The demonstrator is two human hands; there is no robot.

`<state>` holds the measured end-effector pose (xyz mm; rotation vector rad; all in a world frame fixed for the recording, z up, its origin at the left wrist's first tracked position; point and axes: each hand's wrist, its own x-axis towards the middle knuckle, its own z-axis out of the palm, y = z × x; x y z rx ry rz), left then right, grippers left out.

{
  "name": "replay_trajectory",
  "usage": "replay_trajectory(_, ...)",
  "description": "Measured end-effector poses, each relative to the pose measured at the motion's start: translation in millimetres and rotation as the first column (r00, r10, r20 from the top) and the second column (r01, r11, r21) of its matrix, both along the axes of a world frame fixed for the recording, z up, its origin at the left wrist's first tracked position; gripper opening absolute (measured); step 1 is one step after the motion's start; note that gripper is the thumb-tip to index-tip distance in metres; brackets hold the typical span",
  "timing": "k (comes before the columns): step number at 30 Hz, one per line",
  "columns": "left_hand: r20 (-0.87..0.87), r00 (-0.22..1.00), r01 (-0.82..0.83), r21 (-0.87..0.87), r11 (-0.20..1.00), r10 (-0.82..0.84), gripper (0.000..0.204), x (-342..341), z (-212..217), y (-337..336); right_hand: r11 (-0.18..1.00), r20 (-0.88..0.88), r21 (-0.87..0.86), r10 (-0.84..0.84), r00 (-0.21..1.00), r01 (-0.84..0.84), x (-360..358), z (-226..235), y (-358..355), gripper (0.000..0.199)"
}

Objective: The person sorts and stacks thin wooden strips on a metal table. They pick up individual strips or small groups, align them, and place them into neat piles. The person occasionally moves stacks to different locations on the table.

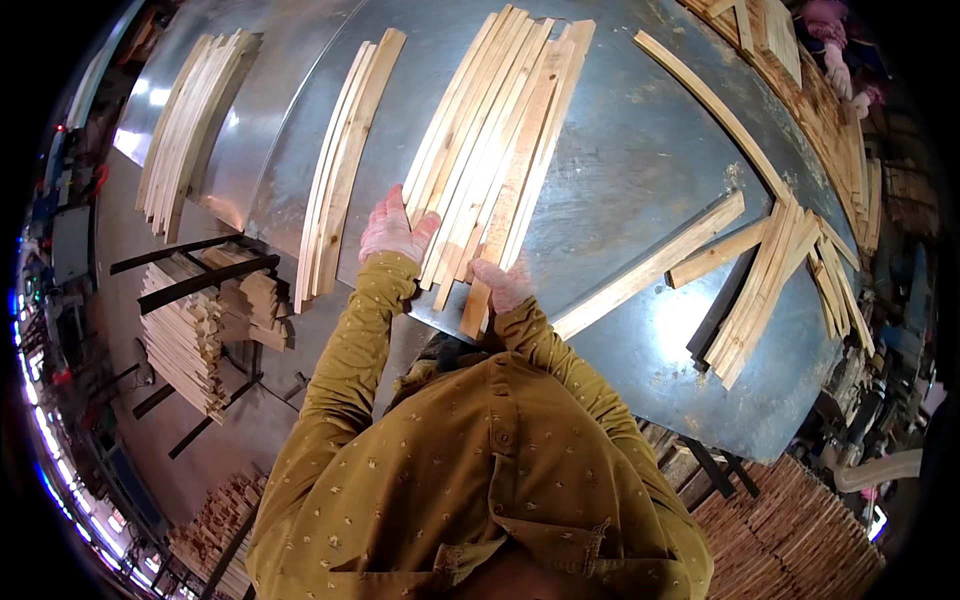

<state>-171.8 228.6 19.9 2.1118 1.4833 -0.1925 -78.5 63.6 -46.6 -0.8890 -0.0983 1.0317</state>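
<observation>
A group of long pale wooden strips (490,130) lies side by side on the metal-topped table (620,130) in front of me. My left hand (393,228), in a pinkish-white glove, rests against the group's left edge near its close end, fingers stretched out and thumb apart over the strips. On the right of that end, my right hand (507,284), gloved alike, is closed round a wooden strip (477,308) that sticks out toward me past the others. Part of its fingers is hidden behind the wood.
Smaller strip groups lie left, a narrow stack (345,170) and a thicker stack (195,130). Crossed strips (760,280) lie at right. A rack of wood pieces (185,340) stands below left; piled strips (790,530) lie lower right. Another person's gloved hand (838,72) shows far right.
</observation>
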Motion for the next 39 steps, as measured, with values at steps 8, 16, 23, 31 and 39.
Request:
replay_trajectory(8, 0.615, 0.703, 0.181, -0.641, 0.746, 0.357, 0.084, 31.0, 13.3, -71.0, 0.995, -0.237, -0.018, -0.098, 0.966, 0.096, 28.0, 63.9, -14.8, 0.043)
replay_trajectory(16, 0.365, 0.522, 0.342, -0.918, 0.202, 0.771, 0.055, 42.7, 12.1, -61.7, 0.917, 0.205, -0.282, -0.228, 0.952, 0.281, 61.4, 87.8, -36.1, 0.033)
replay_trajectory(23, 0.706, 0.381, 0.075, -0.667, 0.741, 0.597, 0.049, -35.0, 54.9, -26.1, 0.271, 0.232, -0.962, 0.81, 0.538, 0.005, 34.4, 48.4, 0.0, 0.057)
replay_trajectory(31, 0.75, 0.341, -0.051, -0.587, 0.808, 0.566, 0.033, -30.1, 23.6, -65.0, 0.839, 0.506, -0.486, 0.499, 0.703, -0.246, 33.6, 89.9, 25.8, 0.065)
replay_trajectory(39, 0.113, 0.768, 0.327, 0.778, 0.537, -0.631, 0.078, -39.3, 118.7, -32.9, 0.67, 0.686, -0.679, 0.725, 0.066, -0.299, 108.7, 130.8, 17.7, 0.059)
